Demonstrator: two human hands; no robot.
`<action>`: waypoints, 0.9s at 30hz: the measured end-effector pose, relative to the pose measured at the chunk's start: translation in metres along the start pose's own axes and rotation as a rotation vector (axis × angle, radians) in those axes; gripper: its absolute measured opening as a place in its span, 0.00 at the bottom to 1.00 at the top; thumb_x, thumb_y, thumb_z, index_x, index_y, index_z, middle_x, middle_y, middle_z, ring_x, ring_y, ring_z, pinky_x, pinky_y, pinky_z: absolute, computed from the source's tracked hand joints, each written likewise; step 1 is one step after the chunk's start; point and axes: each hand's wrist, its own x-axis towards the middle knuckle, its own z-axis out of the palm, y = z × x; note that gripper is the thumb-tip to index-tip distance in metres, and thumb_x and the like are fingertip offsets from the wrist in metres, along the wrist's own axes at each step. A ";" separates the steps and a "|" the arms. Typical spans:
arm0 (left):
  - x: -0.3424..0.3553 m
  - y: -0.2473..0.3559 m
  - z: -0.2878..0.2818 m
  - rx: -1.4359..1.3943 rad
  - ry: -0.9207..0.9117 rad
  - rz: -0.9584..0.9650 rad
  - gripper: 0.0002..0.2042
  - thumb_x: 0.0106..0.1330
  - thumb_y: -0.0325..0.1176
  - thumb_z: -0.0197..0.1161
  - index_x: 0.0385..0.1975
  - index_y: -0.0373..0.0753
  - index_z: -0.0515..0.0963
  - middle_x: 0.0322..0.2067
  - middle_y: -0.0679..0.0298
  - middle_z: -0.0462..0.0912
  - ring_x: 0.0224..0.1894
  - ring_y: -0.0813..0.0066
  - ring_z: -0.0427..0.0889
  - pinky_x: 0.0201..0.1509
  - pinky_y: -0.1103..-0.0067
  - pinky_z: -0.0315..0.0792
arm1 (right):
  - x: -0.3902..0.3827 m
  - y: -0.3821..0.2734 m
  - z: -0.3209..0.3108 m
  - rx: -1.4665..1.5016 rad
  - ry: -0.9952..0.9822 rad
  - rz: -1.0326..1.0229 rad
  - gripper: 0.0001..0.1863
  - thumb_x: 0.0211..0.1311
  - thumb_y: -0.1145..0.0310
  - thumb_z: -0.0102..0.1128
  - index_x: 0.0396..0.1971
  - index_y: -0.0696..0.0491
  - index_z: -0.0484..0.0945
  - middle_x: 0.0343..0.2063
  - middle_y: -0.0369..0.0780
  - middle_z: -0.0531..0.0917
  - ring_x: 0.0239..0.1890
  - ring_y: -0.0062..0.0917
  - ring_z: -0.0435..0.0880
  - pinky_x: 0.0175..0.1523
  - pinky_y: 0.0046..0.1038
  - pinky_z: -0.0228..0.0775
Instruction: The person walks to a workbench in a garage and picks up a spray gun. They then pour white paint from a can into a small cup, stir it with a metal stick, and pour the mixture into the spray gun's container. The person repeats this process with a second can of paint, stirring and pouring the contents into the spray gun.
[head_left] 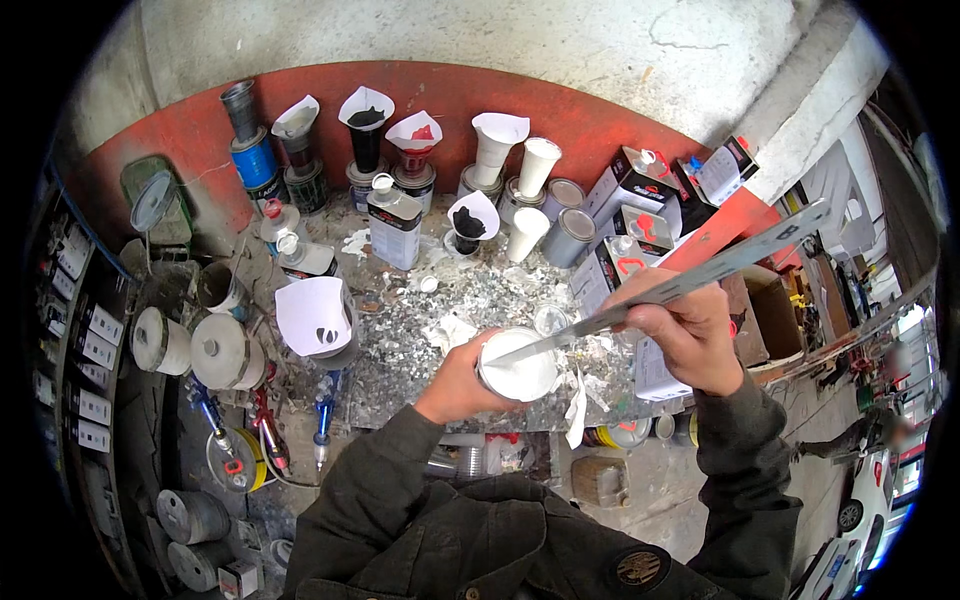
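My left hand (455, 385) is wrapped round the side of a cup (540, 394) at the front of the bench. White paint (528, 375) shows inside the cup's round mouth. In my right hand (695, 335) is a long flat metal ruler (740, 258), gripped along its middle and slanting down to the left. The ruler's lower end dips into the white paint, and its upper end points up to the right. Just behind the cup lies a small clear round lid or cup (550, 319). A crumpled white tissue (451, 334) is by my left fingers.
Paint cans with filter-lined cups, such as a black one (366, 140), line the red wall. A white cup (527, 235), a grey can (568, 238) and a metal solvent can (394, 225) stand behind my hands. Spray guns (324, 420) hang at the left. Boxes (768, 310) are at the right.
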 end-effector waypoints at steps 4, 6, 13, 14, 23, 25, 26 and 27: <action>-0.002 0.003 0.001 -0.013 -0.018 -0.016 0.42 0.40 0.29 0.83 0.60 0.35 0.70 0.52 0.61 0.81 0.55 0.73 0.78 0.62 0.75 0.71 | 0.010 0.025 0.011 -0.130 -0.115 -0.117 0.09 0.62 0.71 0.66 0.37 0.61 0.84 0.31 0.40 0.85 0.32 0.27 0.83 0.39 0.26 0.72; -0.003 0.001 0.003 -0.049 -0.006 -0.024 0.41 0.41 0.28 0.82 0.60 0.35 0.70 0.52 0.61 0.80 0.55 0.73 0.78 0.62 0.74 0.71 | 0.005 0.038 0.024 -0.197 -0.087 -0.093 0.08 0.58 0.69 0.70 0.29 0.58 0.83 0.25 0.43 0.82 0.27 0.35 0.80 0.35 0.31 0.69; -0.002 -0.030 0.004 -0.097 0.086 -0.068 0.42 0.43 0.28 0.82 0.61 0.35 0.68 0.56 0.60 0.77 0.58 0.72 0.76 0.63 0.73 0.70 | -0.028 0.057 0.070 -0.201 0.106 -0.021 0.22 0.61 0.65 0.69 0.11 0.61 0.76 0.11 0.48 0.72 0.14 0.44 0.72 0.21 0.38 0.59; -0.002 -0.034 0.005 -0.073 0.089 -0.062 0.42 0.43 0.28 0.82 0.62 0.35 0.67 0.56 0.60 0.77 0.58 0.72 0.76 0.63 0.73 0.70 | -0.031 0.054 0.075 -0.197 0.131 -0.018 0.22 0.61 0.65 0.69 0.11 0.61 0.76 0.11 0.48 0.72 0.13 0.44 0.72 0.20 0.38 0.59; -0.017 -0.060 0.021 -0.139 0.102 -0.130 0.44 0.45 0.28 0.83 0.64 0.36 0.63 0.56 0.60 0.76 0.59 0.70 0.75 0.64 0.72 0.69 | -0.018 0.042 0.086 -0.145 0.299 0.039 0.20 0.59 0.64 0.71 0.13 0.59 0.75 0.11 0.46 0.71 0.13 0.43 0.71 0.19 0.37 0.58; -0.020 -0.061 0.021 -0.120 0.097 -0.158 0.44 0.45 0.28 0.83 0.64 0.37 0.63 0.57 0.60 0.76 0.59 0.70 0.75 0.64 0.72 0.69 | -0.015 0.050 0.084 -0.190 0.315 -0.006 0.21 0.59 0.64 0.70 0.14 0.58 0.73 0.11 0.47 0.71 0.14 0.44 0.71 0.20 0.37 0.59; -0.022 -0.061 0.021 -0.112 0.096 -0.171 0.44 0.45 0.28 0.83 0.64 0.37 0.63 0.57 0.60 0.75 0.59 0.71 0.75 0.64 0.72 0.69 | -0.017 0.054 0.086 -0.192 0.288 0.017 0.21 0.59 0.63 0.70 0.13 0.58 0.73 0.11 0.47 0.71 0.14 0.44 0.71 0.20 0.37 0.59; -0.023 -0.066 0.020 -0.129 0.103 -0.162 0.44 0.45 0.26 0.82 0.64 0.37 0.63 0.57 0.60 0.75 0.60 0.70 0.74 0.64 0.72 0.70 | -0.019 0.060 0.089 -0.192 0.259 0.039 0.22 0.60 0.63 0.70 0.13 0.58 0.72 0.11 0.47 0.71 0.14 0.44 0.71 0.20 0.37 0.59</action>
